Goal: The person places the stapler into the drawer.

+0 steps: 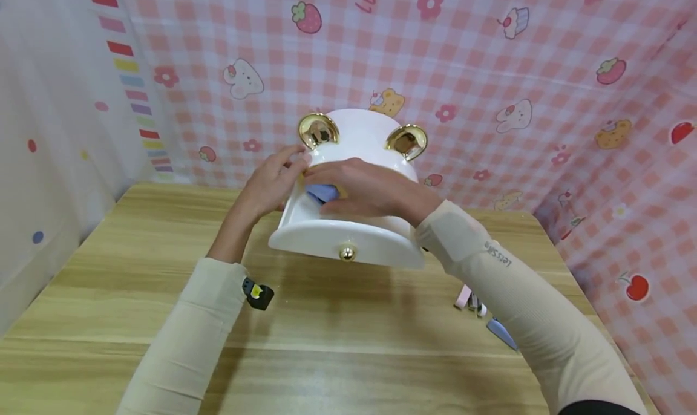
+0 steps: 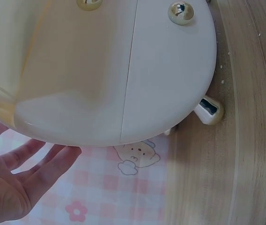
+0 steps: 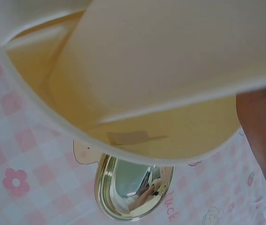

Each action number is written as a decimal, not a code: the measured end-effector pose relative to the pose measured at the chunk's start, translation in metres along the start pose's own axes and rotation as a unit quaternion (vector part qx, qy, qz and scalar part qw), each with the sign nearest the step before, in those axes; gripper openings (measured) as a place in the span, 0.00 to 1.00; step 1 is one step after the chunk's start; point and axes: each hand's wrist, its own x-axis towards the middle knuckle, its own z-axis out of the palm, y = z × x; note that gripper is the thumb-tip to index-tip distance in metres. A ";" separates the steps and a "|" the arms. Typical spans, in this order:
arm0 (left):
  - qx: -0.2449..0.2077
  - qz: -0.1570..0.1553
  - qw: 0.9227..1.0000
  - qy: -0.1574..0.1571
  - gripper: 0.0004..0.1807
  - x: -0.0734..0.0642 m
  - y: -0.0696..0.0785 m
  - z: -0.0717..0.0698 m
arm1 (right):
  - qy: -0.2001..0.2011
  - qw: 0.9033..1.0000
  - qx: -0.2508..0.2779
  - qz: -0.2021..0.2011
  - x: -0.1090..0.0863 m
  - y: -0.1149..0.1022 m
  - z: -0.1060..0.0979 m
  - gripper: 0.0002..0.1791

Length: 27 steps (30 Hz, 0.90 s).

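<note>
A white rounded box with gold ears (image 1: 359,130) stands on the table, its upper drawer (image 1: 327,236) pulled out by a gold knob's front. My left hand (image 1: 272,182) touches the box's left side below the ear, and the left wrist view shows its fingers (image 2: 53,171) fairly straight along the curved edge. From the right my right hand (image 1: 365,191) reaches over into the drawer. Between its fingers and thumb sits a blue piece (image 1: 322,192), apparently pinched, its kind unclear. In the right wrist view the hand (image 3: 262,136) shows only at the edge, its fingertips hidden.
Several small items, a pink strip (image 1: 463,297) among them, and a blue flat piece (image 1: 501,333) lie on the wooden table (image 1: 327,372) by my right forearm. Patterned cloth (image 1: 490,70) hangs behind and on the right. A gold foot (image 2: 210,110) sticks out under the box.
</note>
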 end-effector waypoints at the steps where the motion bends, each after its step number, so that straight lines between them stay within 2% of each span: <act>1: 0.001 -0.001 1.000 0.000 0.38 0.000 0.000 0.000 | 0.000 1.000 -0.001 0.002 -0.001 -0.001 -0.001 0.24; 14: 0.007 0.018 1.000 -0.006 0.40 0.002 0.001 -0.002 | 0.036 0.999 0.029 0.010 -0.021 -0.010 -0.011 0.30; 20: 0.012 0.022 1.000 -0.005 0.39 0.002 0.001 -0.005 | 0.074 0.997 0.035 0.010 -0.035 -0.010 -0.014 0.30; 24: 0.012 0.026 1.000 0.002 0.38 -0.002 -0.001 -0.007 | 0.085 0.995 0.040 0.016 -0.042 -0.011 -0.016 0.29; 27: 0.007 0.019 1.000 0.010 0.37 -0.007 -0.005 -0.011 | 0.090 0.995 0.043 0.004 -0.044 -0.014 -0.020 0.29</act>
